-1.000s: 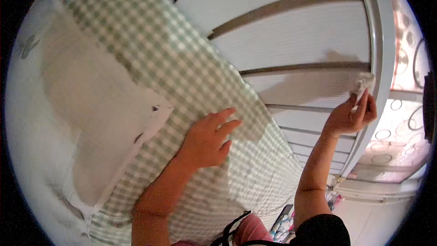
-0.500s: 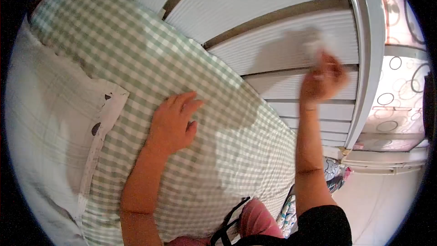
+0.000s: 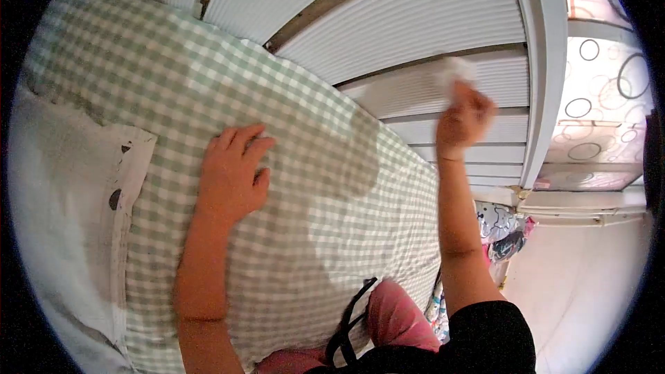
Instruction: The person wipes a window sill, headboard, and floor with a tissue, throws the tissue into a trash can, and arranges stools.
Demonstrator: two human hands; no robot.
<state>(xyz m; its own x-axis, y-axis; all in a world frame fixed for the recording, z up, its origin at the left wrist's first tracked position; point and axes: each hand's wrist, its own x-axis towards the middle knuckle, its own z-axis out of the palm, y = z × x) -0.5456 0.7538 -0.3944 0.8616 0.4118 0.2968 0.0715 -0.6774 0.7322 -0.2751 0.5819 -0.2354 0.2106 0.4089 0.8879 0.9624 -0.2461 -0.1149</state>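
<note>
My left hand (image 3: pixel 233 172) rests on a green-and-white checked bedsheet (image 3: pixel 298 235), palm down with fingers spread. Raised at the right, my right hand (image 3: pixel 464 121) is closed on a white, blurred wipe or cloth (image 3: pixel 451 69); its exact kind is hard to make out. The wipe is at a white ribbed panel (image 3: pixel 415 17) with dark gaps between its slats. Whether it touches the panel cannot be made out.
A white cloth or pillow (image 3: pixel 69 201) with dark marks along its edge lies on the left. The panel's pale frame (image 3: pixel 544 76) runs down the right, beside a circle-patterned curtain (image 3: pixel 589 90). Bundled fabrics (image 3: pixel 500 225) sit lower right. My pink-clad knee (image 3: pixel 402 315) is at the bottom.
The view has shifted, so the bed and panel appear further left and the slats higher. My right hand, still gripping the wipe, appears slightly left. My left hand stays flat on the sheet.
</note>
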